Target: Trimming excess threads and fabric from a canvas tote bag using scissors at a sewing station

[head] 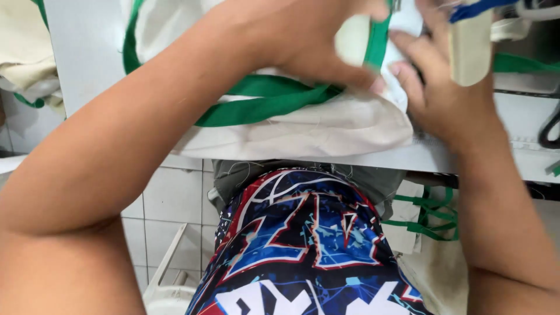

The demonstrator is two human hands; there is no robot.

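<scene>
The cream cloth bag [303, 128] with green strap [262, 102] is lain on the white worktop [87, 52] edge. It is pinched by the left hand [309, 41], forearm bent inward, and pressed flat by the right hand [443, 87].

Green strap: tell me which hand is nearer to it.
Left. The left hand lies on the cloth with its fingers right over the green strap. The right hand presses the cloth just beside it, to the right.

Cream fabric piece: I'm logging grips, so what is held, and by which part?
Both hands, left hand and right hand, press the cream fabric near its green strap; a closed grip cannot be told.
</scene>
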